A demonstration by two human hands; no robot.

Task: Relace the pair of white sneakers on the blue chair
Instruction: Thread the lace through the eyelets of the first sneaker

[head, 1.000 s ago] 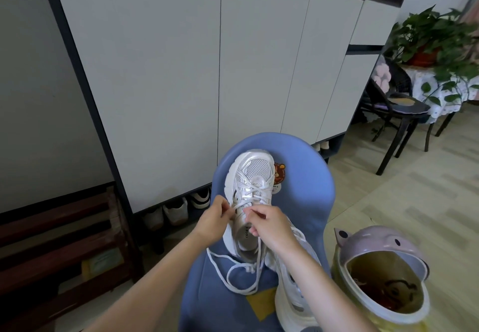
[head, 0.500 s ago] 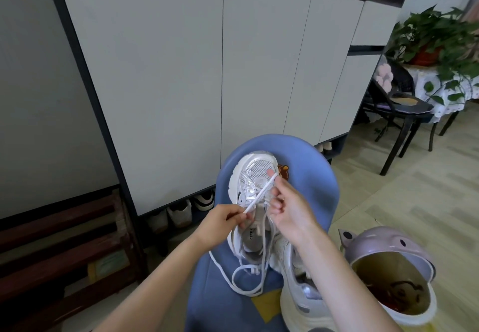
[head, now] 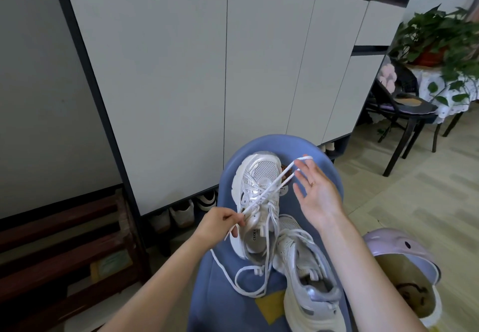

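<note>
Two white sneakers lie on the blue chair (head: 305, 150). The far sneaker (head: 259, 176) points away from me, and the near sneaker (head: 308, 280) lies beside it to the right. A white lace (head: 274, 186) runs taut from the far sneaker's eyelets up to the right. My left hand (head: 220, 221) pinches the lace at the sneaker's tongue. My right hand (head: 315, 191) is raised with fingers spread, and a loop of the lace hooks over a fingertip. Slack lace curls on the seat (head: 243, 277).
A tall white cabinet (head: 207, 72) stands behind the chair, with shoes (head: 181, 215) in its bottom gap. A lilac bin (head: 404, 274) sits at the lower right. A black chair (head: 404, 114) and a potted plant (head: 440, 36) are at the far right; wooden steps (head: 64, 241) at left.
My right hand has opened and pulled up and to the right, drawing the lace out longer. My left hand has slid slightly down and left, still pinching the lace.
</note>
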